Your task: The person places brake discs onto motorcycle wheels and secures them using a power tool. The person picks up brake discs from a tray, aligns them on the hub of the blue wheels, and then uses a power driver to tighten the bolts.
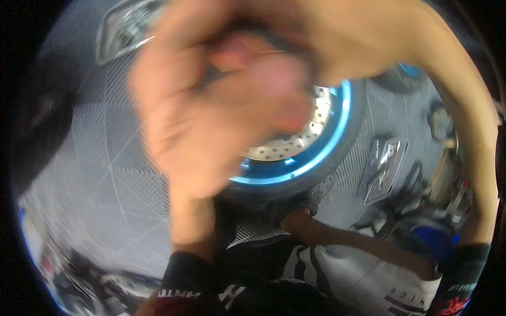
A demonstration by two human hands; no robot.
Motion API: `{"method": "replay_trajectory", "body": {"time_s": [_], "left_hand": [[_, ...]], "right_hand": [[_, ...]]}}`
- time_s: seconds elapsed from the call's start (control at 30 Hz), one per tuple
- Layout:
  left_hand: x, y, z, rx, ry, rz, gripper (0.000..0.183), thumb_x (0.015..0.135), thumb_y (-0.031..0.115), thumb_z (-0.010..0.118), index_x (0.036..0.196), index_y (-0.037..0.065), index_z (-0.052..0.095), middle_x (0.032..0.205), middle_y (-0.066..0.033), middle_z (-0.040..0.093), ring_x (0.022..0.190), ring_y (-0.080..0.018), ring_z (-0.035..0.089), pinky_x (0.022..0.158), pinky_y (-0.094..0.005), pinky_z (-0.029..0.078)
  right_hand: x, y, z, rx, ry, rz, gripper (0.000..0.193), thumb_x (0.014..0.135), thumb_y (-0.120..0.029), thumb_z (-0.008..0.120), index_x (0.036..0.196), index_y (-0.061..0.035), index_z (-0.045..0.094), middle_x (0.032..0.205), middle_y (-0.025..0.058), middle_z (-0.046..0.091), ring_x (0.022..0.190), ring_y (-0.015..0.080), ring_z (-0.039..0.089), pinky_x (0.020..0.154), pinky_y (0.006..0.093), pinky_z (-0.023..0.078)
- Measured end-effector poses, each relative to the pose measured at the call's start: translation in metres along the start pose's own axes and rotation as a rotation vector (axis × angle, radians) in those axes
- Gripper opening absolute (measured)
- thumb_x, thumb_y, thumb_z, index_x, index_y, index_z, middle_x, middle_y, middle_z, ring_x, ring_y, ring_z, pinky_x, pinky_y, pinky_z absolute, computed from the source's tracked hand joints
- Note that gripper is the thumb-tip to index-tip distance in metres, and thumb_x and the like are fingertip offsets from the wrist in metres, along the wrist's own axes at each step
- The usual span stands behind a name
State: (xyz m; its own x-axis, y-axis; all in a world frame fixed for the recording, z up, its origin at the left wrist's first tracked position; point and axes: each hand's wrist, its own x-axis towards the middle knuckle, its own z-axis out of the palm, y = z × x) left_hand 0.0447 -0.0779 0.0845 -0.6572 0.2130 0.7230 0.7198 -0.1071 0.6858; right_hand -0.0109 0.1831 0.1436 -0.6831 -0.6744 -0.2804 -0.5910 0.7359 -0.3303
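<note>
My left hand [195,116] is raised close in front of me, blurred, its fingers curled round a small red and black thing [240,50] that I cannot make out. Beside it, at the upper right, is my right hand [337,42], its forearm arching in from the right edge. Its fingers are hidden or smeared by motion. Below both hands a wheel lies flat, with a black tyre [337,158], a bright blue rim [295,174] and a drilled silver brake disc [274,151]. My hands cover much of the wheel's left and upper part.
On the grey ribbed floor mat [110,142], a metal tray [126,31] lies at the far left. A second wheel [400,79] shows at the far right. A flat clear packet or tray [385,168] lies right of the wheel, near clutter and a blue round thing [435,237]. My sandalled foot [300,216] is at the tyre.
</note>
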Motion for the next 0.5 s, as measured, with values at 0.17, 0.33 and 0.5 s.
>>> {"method": "replay_trajectory", "body": {"time_s": [0.17,0.33,0.5], "left_hand": [[-0.011,0.001,0.031,-0.120,0.001,-0.183,0.044,0.086,0.031,0.047,0.104,-0.009,0.054,0.104,-0.0269,0.054,0.099,-0.0316,0.053,0.096,-0.0442,0.041],[-0.015,-0.002,0.031,-0.060,0.130,-0.111,0.045,0.088,0.029,0.045,0.106,-0.011,0.055,0.108,-0.0296,0.057,0.102,-0.0354,0.056,0.098,-0.0468,0.044],[-0.018,-0.009,0.033,0.025,0.218,-0.034,0.046,0.089,0.026,0.043,0.108,-0.013,0.057,0.111,-0.0324,0.059,0.105,-0.0393,0.059,0.099,-0.0494,0.047]], "right_hand": [[-0.086,-0.083,0.093,0.352,0.315,0.091,0.071,0.057,-0.024,0.091,0.118,-0.0031,0.059,0.106,0.0147,0.063,0.100,0.0269,0.064,0.085,0.0401,0.052],[-0.139,-0.162,0.203,0.667,0.309,0.328,0.069,0.058,-0.024,0.090,0.116,-0.0026,0.060,0.104,0.0149,0.064,0.098,0.0270,0.064,0.083,0.0402,0.052],[-0.147,-0.174,0.236,0.736,0.322,0.385,0.067,0.058,-0.023,0.089,0.115,-0.0022,0.060,0.102,0.0150,0.064,0.096,0.0272,0.064,0.082,0.0402,0.052]]}}
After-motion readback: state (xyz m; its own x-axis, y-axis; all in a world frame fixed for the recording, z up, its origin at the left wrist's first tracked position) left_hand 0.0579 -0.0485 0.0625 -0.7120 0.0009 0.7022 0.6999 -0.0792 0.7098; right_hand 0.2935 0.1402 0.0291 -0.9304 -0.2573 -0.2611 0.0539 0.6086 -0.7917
